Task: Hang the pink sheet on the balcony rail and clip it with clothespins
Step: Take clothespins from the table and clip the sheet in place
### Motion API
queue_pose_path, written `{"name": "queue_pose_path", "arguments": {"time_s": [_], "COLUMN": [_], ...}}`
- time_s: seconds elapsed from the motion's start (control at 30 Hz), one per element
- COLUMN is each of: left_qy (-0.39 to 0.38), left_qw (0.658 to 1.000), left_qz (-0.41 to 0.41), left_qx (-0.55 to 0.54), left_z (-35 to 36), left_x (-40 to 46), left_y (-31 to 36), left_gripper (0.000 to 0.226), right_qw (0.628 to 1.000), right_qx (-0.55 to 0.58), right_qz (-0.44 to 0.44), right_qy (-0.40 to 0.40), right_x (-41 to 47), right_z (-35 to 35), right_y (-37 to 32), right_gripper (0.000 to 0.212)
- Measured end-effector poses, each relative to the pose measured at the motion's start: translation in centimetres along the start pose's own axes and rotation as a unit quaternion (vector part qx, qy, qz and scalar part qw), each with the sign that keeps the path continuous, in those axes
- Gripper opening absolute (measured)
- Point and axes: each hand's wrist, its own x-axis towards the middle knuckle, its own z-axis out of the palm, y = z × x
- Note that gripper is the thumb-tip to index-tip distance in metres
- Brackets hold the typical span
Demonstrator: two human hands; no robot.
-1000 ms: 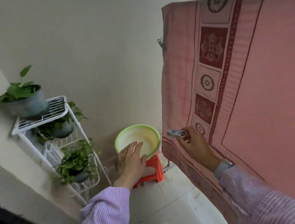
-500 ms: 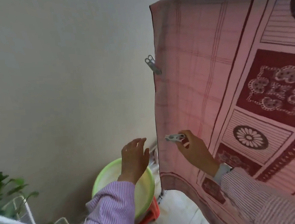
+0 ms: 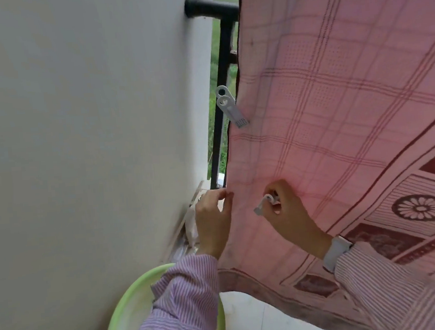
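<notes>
- The pink sheet [image 3: 336,103] hangs down over the black balcony rail [image 3: 209,8] and fills the right half of the frame, its left edge running from the top centre down toward the middle.
- A grey clothespin [image 3: 231,110] is already clipped on that left edge, a little above mid-frame, tilted with its ring end up and to the left — its jaws bite the cloth beside a black upright of the rail.
- Left hand [image 3: 211,218], lower centre: thumb and fingers are pinched together right at the sheet's edge, seemingly on the fabric itself, though the exact contact is hard to make out.
- Right hand [image 3: 287,211], just to the right of it, lies against the front of the sheet with its fingers curled tight around a second clothespin [image 3: 265,204] — the grey tip pokes out toward the lower left.
- Both arms wear purple-striped sleeves [image 3: 185,300]; a white watch band [image 3: 335,253] sits on the right wrist.
- A lime-green basin [image 3: 123,310] shows at the bottom of the frame, partly hidden under the left sleeve.
- A plain pale wall [image 3: 78,123] takes up the whole left side, with greenery visible through the gap between wall and sheet.
</notes>
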Motion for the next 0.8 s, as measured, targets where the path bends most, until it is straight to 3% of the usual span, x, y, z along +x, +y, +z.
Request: {"name": "queue_pose_path", "arguments": {"time_s": [0.17,0.27,0.37,0.53,0.67,0.73,0.8], "left_qy": [0.054,0.046,0.027,0.006,-0.032,-0.043,-0.053], "left_qw": [0.991,0.982,0.977,0.977,0.972,0.983,0.997], "left_qz": [0.109,0.172,0.201,0.195,0.214,0.173,0.064], "left_qx": [0.06,0.064,0.063,0.089,0.087,0.047,0.002], "left_z": [0.3,0.2,0.2,-0.3,-0.7,-1.2,-1.6], "left_x": [-2.5,-2.7,-2.8,-2.4,-1.5,-0.8,0.2], "left_y": [-0.3,-0.8,-1.6,-1.6,-1.9,-2.1,-2.5], "left_gripper": [0.01,0.013,0.015,0.019,0.019,0.023,0.032], "right_qw": [0.999,1.0,0.999,0.999,0.996,0.996,0.996], "right_qx": [0.034,0.007,0.007,-0.03,-0.08,-0.077,-0.076], "right_qz": [0.019,0.012,0.019,-0.007,-0.009,-0.027,-0.03], "right_qy": [-0.014,-0.018,-0.026,-0.045,0.031,0.03,0.024], "right_x": [1.6,1.9,1.9,1.8,2.7,2.8,2.6], "right_z": [0.5,0.3,0.2,1.4,2.1,2.0,1.9], "right_y": [-1.6,-1.8,-1.5,-1.4,-1.9,-1.9,-1.5], "right_gripper": [0.006,0.026,0.019,0.02,0.02,0.017,0.017]}}
